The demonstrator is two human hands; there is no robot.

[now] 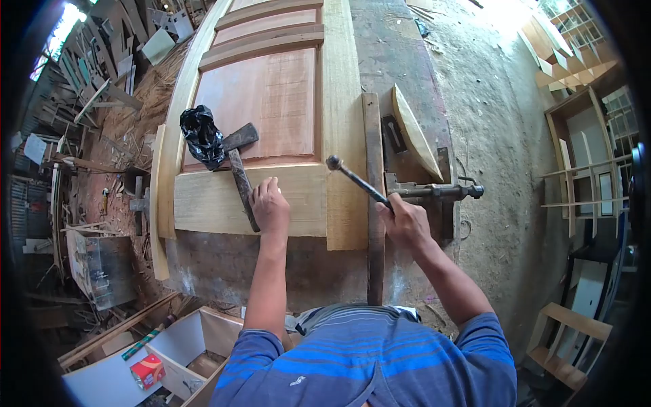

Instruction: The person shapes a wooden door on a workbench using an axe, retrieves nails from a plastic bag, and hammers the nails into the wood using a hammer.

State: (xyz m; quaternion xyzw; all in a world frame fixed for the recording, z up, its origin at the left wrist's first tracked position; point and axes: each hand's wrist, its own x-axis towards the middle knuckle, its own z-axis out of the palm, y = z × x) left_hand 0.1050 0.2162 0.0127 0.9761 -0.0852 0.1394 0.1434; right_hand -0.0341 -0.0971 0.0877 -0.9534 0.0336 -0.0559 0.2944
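My right hand [405,220] grips the lower end of a dark metal rod [361,182] with a rounded knob at its tip. The rod slants up and left over the right edge of a panelled wooden door [261,102]. On the door's pale bottom rail lies my left hand [270,205], fingers stretched forward, right beside the handle of a hammer [242,183]. Whether it touches that handle I cannot tell. The hammer's head rests on the reddish panel, against a crumpled black plastic bag [202,138].
A long clamp bar [375,251] runs along the door's right side. Beyond it are a metal clamp screw [434,192] and a curved wood offcut [412,132] on the bench. Open wooden boxes [193,339] stand lower left; wooden frames [586,163] stand at right.
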